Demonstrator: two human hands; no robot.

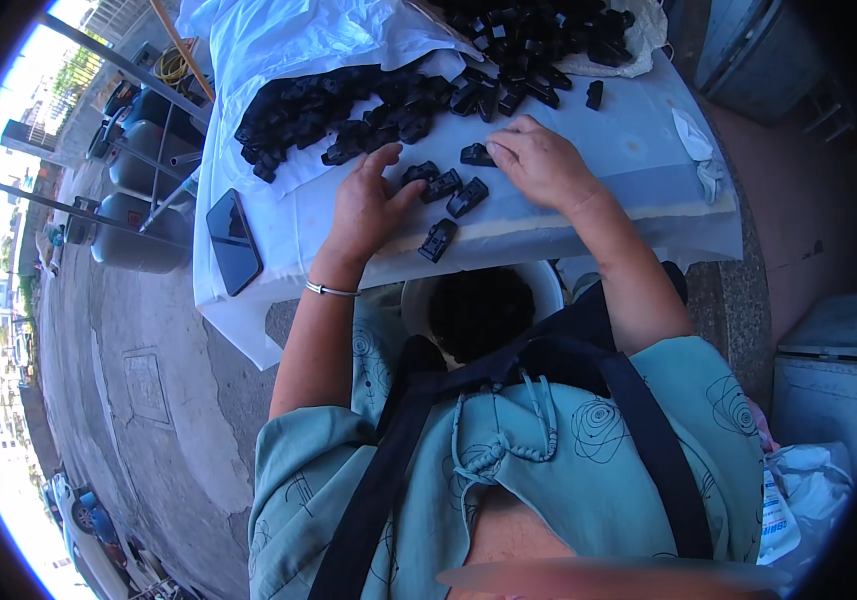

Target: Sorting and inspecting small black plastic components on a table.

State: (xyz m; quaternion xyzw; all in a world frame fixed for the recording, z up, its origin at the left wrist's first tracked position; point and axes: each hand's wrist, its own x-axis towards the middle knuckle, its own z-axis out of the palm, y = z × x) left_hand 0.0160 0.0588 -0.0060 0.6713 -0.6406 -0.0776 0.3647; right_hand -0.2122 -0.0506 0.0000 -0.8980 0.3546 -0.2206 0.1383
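Several small black plastic parts with cut-outs lie on a table covered with a white sheet (294, 215). My right hand (549, 170) pinches one black plastic part (476, 154) by its right end between thumb and fingertips. My left hand (361, 205) rests beside a small cluster, fingers and thumb apart, its fingertips near a black part (417, 174) at the cluster's left. Two more parts lie between my hands, and a single black part (438, 240) sits closer to the table's front edge.
A large heap of black parts (299, 115) spills from a white bag (299, 40), with another pile (539, 35) at the far right. A phone (234, 242) lies at the left edge. Below the table, a white basin (413, 305) holds dark contents. Grey tanks (144, 235) stand left.
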